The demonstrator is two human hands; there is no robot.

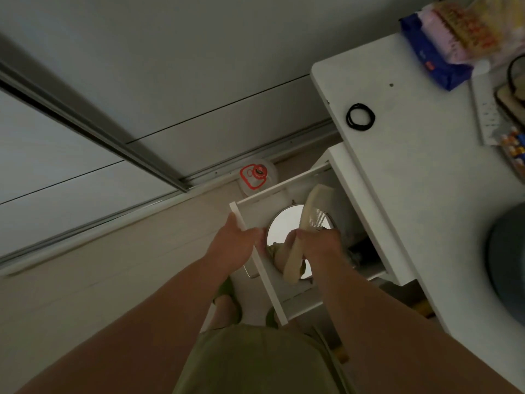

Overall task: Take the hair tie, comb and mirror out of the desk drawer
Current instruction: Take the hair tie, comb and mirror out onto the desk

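Left hand (pixel 238 245) grips the front panel of the open white desk drawer (pixel 255 245), thumb on the outer face, fingers curled over the top edge. Right hand (pixel 321 248) is closed around the middle of a long cream plastic comb (pixel 305 223), fingers wrapped tight, comb tilted with its toothed end up over the drawer and its handle end pointing down toward the person. Round silver-rimmed mirror (pixel 284 226) lies flat inside the drawer, just under the comb and the right hand. Black elastic hair tie (pixel 360 116), looped, sits on the white desk top (pixel 412 166), well apart from both hands.
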